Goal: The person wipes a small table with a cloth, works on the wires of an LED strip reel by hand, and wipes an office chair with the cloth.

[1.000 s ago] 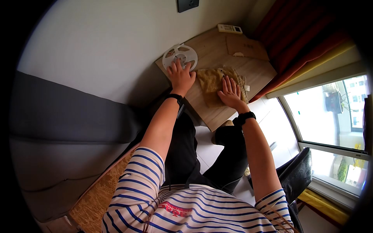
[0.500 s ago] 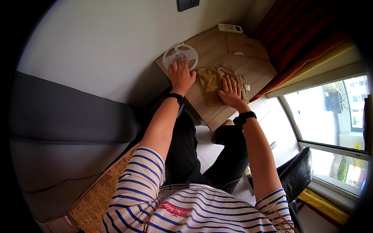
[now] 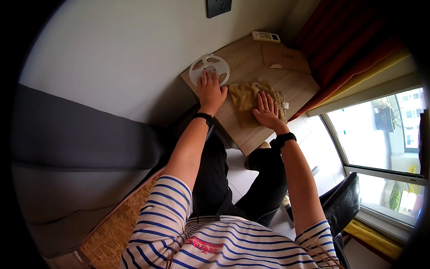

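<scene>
Left hand (image 3: 210, 95) lay loosely spread over the white reel (image 3: 219, 68) near the edge of the desk (image 3: 248, 60); right hand (image 3: 268, 115) rested flat, fingers extended, on the brown cloth (image 3: 242, 104) beside it. Neither visibly gripped anything. Light, even palm pressure seemed best for keeping the cloth smooth.

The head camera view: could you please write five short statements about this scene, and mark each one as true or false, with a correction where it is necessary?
1. The left hand has its fingers over the white reel. True.
2. The right hand is clenched into a fist. False: it lies flat on the brown cloth, fingers extended.
3. A pale remote lies near the far edge of the table. True.
4. The right wrist is bare. False: a black band is around it.
5. The brown cloth lies to the left of the white reel. False: it lies to the right.
</scene>
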A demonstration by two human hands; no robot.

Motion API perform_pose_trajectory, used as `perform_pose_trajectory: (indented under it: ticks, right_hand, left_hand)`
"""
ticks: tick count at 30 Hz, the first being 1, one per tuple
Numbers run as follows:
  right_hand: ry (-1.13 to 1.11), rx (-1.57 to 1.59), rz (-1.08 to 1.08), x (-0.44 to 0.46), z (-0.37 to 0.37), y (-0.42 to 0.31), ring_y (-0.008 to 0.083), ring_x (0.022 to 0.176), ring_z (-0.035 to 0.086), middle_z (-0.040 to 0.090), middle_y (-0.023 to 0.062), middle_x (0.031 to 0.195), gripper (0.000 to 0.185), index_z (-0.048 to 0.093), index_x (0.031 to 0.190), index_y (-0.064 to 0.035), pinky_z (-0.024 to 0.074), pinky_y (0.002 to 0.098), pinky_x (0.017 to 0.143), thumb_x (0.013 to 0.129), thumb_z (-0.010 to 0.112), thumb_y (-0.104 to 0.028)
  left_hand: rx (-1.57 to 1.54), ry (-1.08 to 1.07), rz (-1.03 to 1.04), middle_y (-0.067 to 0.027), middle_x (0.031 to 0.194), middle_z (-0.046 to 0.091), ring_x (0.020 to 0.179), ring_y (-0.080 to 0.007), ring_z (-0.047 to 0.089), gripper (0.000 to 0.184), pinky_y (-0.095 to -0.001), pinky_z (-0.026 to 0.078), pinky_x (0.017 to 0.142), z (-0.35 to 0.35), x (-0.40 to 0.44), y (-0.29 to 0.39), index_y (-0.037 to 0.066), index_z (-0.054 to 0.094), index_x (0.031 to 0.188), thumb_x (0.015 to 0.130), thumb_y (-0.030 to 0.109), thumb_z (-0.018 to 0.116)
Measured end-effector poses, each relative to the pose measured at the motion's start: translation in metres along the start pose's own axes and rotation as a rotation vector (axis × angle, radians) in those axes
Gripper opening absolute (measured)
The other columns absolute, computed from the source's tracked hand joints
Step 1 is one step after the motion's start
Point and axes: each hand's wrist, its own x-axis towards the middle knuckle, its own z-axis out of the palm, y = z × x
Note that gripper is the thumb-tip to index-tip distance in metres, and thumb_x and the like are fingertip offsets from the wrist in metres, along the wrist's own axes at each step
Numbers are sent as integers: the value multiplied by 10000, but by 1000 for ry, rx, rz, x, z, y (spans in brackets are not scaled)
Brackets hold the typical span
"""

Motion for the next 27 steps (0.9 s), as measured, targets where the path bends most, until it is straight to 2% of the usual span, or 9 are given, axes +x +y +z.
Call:
perform_pose_trajectory:
  ticks: [16, 18, 19, 23, 25, 27]
  right_hand:
    - [14, 1, -6, 1, 3, 2, 244, 1486, -10, 24, 45, 1615, 729, 99, 1538, -144, -13, 452, 1178, 932, 345, -465]
    - [13, 8, -4, 0, 4, 1, 246, 1486, -8, 22, 44, 1615, 734, 98, 1538, -144, -11, 455, 1178, 929, 350, -469]
    - [12, 14, -4, 0, 3, 1, 248, 1485, -6, 20, 43, 1615, 740, 97, 1538, -144, -9, 459, 1179, 926, 354, -472]
    - [46, -14, -1, 1, 8, 0, 259, 1484, 14, 47, 51, 1613, 749, 114, 1536, -137, 9, 471, 1179, 922, 371, -481]
    - [164, -43, -12, 2, 15, 0, 270, 1481, 41, 81, 60, 1608, 753, 140, 1532, -129, 30, 482, 1179, 917, 388, -485]
    - [204, -59, -27, 2, 19, 0, 272, 1480, 54, 96, 64, 1606, 746, 156, 1530, -126, 36, 487, 1178, 917, 392, -479]
  left_hand:
    - [-65, 12, 8, -238, 1391, 453, 1317, -407, 382, 561, -511, 258, 1127, 2, 2, -2, -39, 506, 1273, 785, 234, 541]
    - [-45, -97, -3, -219, 1458, 369, 1335, -413, 354, 563, -517, 257, 1129, -3, 3, -2, -18, 451, 1339, 835, 226, 514]
    - [-45, -90, -3, -219, 1458, 369, 1335, -413, 354, 563, -517, 257, 1129, -7, 2, 0, -18, 451, 1339, 835, 226, 514]
    - [-26, -13, 127, -202, 1460, 373, 1355, -434, 310, 544, -529, 261, 1123, -11, 1, 1, -1, 435, 1360, 866, 214, 508]
    - [-30, 22, 177, -198, 1462, 373, 1365, -443, 287, 536, -533, 262, 1121, -9, -4, 6, 5, 431, 1367, 881, 217, 506]
    - [-200, 5, 249, -206, 1442, 394, 1355, -450, 301, 526, -538, 253, 1121, -17, -21, 28, 17, 482, 1337, 870, 253, 534]
